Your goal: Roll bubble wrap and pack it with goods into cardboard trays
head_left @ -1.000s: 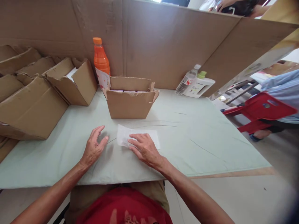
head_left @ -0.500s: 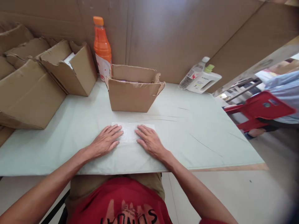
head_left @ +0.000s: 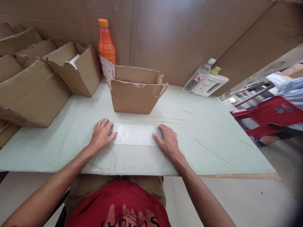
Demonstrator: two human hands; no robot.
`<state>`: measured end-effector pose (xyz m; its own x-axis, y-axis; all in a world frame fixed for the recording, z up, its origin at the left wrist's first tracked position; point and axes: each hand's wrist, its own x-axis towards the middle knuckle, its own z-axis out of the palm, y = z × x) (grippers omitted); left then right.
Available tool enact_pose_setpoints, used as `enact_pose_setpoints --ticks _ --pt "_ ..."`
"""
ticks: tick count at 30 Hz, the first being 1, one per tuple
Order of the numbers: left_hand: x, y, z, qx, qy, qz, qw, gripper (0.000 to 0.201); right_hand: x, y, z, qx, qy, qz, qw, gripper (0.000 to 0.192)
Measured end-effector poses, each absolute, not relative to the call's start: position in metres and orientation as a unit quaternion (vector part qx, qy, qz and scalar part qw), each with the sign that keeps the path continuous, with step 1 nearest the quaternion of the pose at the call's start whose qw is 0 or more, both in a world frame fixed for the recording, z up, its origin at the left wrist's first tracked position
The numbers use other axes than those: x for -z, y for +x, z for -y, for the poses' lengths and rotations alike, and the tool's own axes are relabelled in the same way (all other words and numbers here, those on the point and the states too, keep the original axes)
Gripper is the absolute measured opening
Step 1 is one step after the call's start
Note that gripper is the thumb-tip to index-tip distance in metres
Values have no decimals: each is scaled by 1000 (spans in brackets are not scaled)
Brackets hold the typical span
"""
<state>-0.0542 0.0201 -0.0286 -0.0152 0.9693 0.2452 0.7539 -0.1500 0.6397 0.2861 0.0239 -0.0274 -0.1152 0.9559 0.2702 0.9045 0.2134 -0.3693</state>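
A flat, clear bubble-wrap pouch [head_left: 134, 135] lies lengthwise across the tabletop, its wrinkled surface shining. At its left end rests my left hand [head_left: 101, 134], the thumb touching the edge and the fingers extended apart from the thumb. My right hand [head_left: 168, 140] is at the opposite end, thumb against the pouch's edge and fingers stretched forward on the cloth. Neither hand is closed around the pouch. Just beyond it stands an open cardboard box [head_left: 134, 97] with ragged upper edges; its contents are hidden.
Several open cardboard boxes [head_left: 35, 91] crowd the left side. Behind the middle box is an orange bottle [head_left: 106, 47]. A clear bottle [head_left: 197, 77] and a white jug [head_left: 210, 83] lean at the back right. Past the table [head_left: 213, 135] are a red chair [head_left: 279, 113] and a seated person.
Both hands have slid outward from the pouch's surface to its two ends, uncovering it. The pouch stays in place, and the view has shifted slightly.
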Motion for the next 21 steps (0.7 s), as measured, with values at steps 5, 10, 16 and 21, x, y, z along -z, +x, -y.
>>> enact_pose_setpoints --ticks 5,10,16,21 --pt "20 -36 -7 -370 652 -625 218 17 23 270 -36 -196 -588 722 308 21" --pt "12 -40 17 -395 595 -610 343 75 15 285 -17 -348 -586 625 382 57" --pt "10 -36 18 -338 688 -548 334 26 3 291 5 -323 -553 716 279 34" --pt "-22 -32 16 -336 744 -495 299 25 -29 286 5 -264 -492 776 294 22"
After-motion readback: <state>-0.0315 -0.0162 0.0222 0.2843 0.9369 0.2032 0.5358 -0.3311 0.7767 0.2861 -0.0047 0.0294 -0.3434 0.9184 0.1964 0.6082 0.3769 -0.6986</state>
